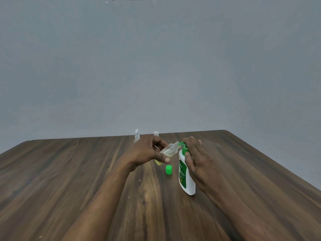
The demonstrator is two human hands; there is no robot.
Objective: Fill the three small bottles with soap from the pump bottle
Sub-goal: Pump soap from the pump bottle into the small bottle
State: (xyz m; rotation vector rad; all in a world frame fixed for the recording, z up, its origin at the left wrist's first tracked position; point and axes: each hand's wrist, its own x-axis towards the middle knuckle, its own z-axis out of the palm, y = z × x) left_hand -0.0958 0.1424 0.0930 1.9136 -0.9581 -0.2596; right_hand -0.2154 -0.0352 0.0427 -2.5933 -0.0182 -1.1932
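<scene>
Your left hand holds the small bottle, with fingers and thumb curled around its body. It is tilted, so that its open neck points to 2 o'clock and meets the green spout of the pump. Your right hand lies on the top of the pump bottle: the fingers bend over the pump head and the thumb presses on the green collar below it.

On the table, the pump bottle is the thing nearest to you, standing a little to the 1 o'clock side of the middle. Just beside it, at its 10 o'clock, a green cap stands by itself; I think it belongs to the bottle in your hand. In the low end of this bottle there is a little yellow soap, but most of the bottle looks clear.

Far at 12 o'clock, behind your left hand, there are a spray bottle and a bottle with a white cap. Both have their tops on. Your hand hides their bodies, so I cannot tell if they are filled.

In my judgement, the bottle in your hand is only started. It needs more pumps and then its cap.
</scene>
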